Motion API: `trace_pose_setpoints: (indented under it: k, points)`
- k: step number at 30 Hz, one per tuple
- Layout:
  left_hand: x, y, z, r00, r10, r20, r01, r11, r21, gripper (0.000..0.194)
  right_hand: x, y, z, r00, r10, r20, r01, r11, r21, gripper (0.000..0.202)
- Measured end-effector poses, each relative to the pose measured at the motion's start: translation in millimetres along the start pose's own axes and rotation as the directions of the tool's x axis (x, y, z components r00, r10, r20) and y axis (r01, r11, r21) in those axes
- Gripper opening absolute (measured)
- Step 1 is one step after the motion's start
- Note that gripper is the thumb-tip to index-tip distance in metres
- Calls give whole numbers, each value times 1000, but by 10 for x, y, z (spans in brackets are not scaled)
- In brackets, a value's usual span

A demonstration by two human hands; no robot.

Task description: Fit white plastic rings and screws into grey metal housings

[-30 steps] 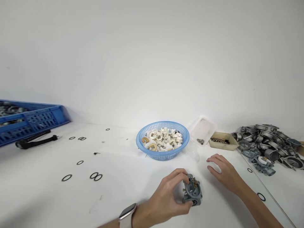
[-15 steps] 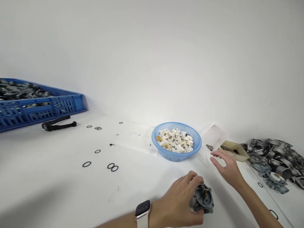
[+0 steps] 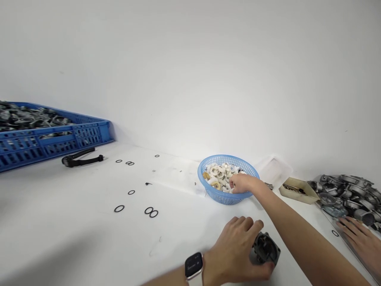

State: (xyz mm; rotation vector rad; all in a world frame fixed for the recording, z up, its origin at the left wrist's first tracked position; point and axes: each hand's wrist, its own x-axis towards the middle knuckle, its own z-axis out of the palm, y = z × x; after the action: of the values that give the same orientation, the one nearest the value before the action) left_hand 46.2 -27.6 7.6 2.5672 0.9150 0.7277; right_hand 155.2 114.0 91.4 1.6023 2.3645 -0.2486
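Observation:
My left hand (image 3: pixel 235 252), with a watch (image 3: pixel 193 265) on its wrist, is closed around a grey metal carburetor body (image 3: pixel 265 247) on the white table. The carburetor's open hollow side faces up. My right hand (image 3: pixel 242 183) is down in a round blue basket (image 3: pixel 205 186), its fingers curled among white plastic carburetor floats (image 3: pixel 219 171). What those fingers pinch, if anything, is hidden.
Another person's hand (image 3: pixel 361 238) lies beside a pile of metal carburetor parts (image 3: pixel 351 192) at right. A small box (image 3: pixel 297 194) stands nearby. Several black O-rings (image 3: pixel 119 208), a black-strapped watch (image 3: pixel 81 159) and a blue crate (image 3: pixel 89 133) of metal parts are at left.
My right hand has moved left into the basket, and its fingers have curled. My left hand still holds the carburetor body. Another person's hand has come in at right by the pile.

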Motion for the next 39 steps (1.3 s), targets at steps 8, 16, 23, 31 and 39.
trace_pose_setpoints:
  k: [8,16,23,31,39]
  points:
    - [0,35,-26,998,70,-3,-69,995,75,55,-20,157,-18,987,56,-153,-40,994,105,22]
    - [-19,-5,-5,994,108,-29,-105,990,98,38,-763,324,47,871,44,-490,202,876,438,8]
    - [-46,-54,69,948,227,-222,-204,971,123,31,-1559,549,709,850,130,-511,282,706,649,15]
    - [-58,-69,70,926,288,-246,-264,956,126,30,-1572,618,1231,885,254,-391,269,407,873,23]
    - [-50,-68,34,915,313,-256,-295,950,107,27,-1578,413,1247,878,256,-405,324,305,895,28]
